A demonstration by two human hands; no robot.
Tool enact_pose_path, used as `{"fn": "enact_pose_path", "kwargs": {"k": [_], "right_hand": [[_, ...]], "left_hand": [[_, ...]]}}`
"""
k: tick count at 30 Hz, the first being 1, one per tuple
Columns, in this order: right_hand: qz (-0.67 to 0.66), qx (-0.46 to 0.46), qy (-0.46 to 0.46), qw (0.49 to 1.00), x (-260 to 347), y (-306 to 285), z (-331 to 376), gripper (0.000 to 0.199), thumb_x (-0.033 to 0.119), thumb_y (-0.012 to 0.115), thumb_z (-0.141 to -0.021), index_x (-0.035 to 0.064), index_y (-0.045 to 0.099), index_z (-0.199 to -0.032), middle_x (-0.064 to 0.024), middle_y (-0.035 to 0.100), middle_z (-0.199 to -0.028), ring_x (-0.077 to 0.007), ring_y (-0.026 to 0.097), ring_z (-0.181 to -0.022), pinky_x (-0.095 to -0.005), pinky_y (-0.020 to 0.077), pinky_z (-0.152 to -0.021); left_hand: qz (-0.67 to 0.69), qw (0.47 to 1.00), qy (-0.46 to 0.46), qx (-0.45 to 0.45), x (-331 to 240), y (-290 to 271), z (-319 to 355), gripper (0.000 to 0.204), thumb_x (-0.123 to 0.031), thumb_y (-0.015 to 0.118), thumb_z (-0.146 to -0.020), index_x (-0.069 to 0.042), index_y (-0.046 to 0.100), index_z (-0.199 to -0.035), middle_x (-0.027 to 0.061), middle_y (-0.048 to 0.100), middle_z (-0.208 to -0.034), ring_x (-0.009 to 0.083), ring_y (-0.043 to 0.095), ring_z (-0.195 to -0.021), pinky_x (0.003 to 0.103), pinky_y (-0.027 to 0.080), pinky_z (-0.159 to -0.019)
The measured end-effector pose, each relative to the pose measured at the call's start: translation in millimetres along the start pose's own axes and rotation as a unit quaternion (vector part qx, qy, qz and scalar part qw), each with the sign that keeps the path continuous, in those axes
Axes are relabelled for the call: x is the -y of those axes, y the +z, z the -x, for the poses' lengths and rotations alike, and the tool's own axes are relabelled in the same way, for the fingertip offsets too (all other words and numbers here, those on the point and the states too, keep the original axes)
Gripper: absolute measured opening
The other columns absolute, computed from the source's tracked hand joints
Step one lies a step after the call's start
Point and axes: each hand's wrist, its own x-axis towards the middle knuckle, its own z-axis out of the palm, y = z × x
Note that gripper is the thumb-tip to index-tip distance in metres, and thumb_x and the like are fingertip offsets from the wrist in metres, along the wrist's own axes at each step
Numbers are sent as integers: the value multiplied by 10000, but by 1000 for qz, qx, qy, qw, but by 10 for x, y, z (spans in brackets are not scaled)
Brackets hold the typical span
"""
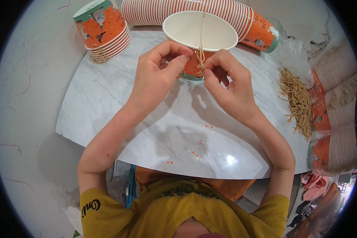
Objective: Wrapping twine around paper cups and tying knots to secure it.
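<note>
A large paper cup [194,68], orange with a green base and a white rim, stands near the middle of the table with its white inside facing me. A tan twine string [201,59] runs over its rim and bunches in a loose knot at the front. My right hand [232,85] pinches the twine between thumb and forefinger beside the knot. On the cup's other side, my left hand [158,71] has its thumb and forefinger closed together just below the rim; what lies between them is too small to make out.
A long nested row of cups [154,12] lies across the back. At the far left, stacked cups [101,27] stand by coiled twine [99,56]. Cut twine pieces [297,99] lie at the right, next to bagged cup stacks [339,111]. Small paper dots [193,152] dot the marbled table [95,107].
</note>
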Motion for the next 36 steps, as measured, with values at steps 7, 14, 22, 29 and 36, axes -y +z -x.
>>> {"fn": "enact_pose_path", "kwargs": {"k": [7,14,22,29,36], "right_hand": [[63,-11,-52,997,-51,80,25,114,-5,660,-821,9,568,-886,-72,605,-804,-156,588,-611,-286,481,-548],[90,-21,-81,992,-110,101,37,109,1,669,-822,5,571,-867,-79,599,-809,-181,602,-611,-297,487,-543],[72,-11,-61,995,-126,137,56,100,12,674,-830,4,603,-899,-81,597,-800,-184,604,-614,-303,484,-546],[5,-12,6,1000,-196,165,71,72,10,643,-856,-8,611,-918,-82,646,-806,-140,606,-633,-279,469,-553],[-15,-50,-16,999,-177,93,58,103,-21,575,-883,3,624,-970,-68,679,-833,-105,589,-642,-255,450,-554]], "left_hand": [[64,994,-83,24,-49,64,48,196,-217,652,-953,-28,701,-969,-13,661,-830,45,577,-765,227,461,-659],[92,987,-126,42,36,91,9,174,-179,662,-948,-22,700,-1011,-15,666,-860,56,559,-727,227,450,-648],[200,949,-226,85,79,-33,-43,101,-177,702,-904,-76,701,-917,-31,625,-818,57,548,-739,219,444,-673],[266,923,-263,91,89,-47,-42,114,-147,659,-932,-44,648,-980,-18,615,-854,61,564,-729,214,468,-633],[298,911,-269,90,56,-48,-46,128,-172,650,-928,-51,642,-968,-12,597,-841,62,543,-740,220,465,-640]]}}
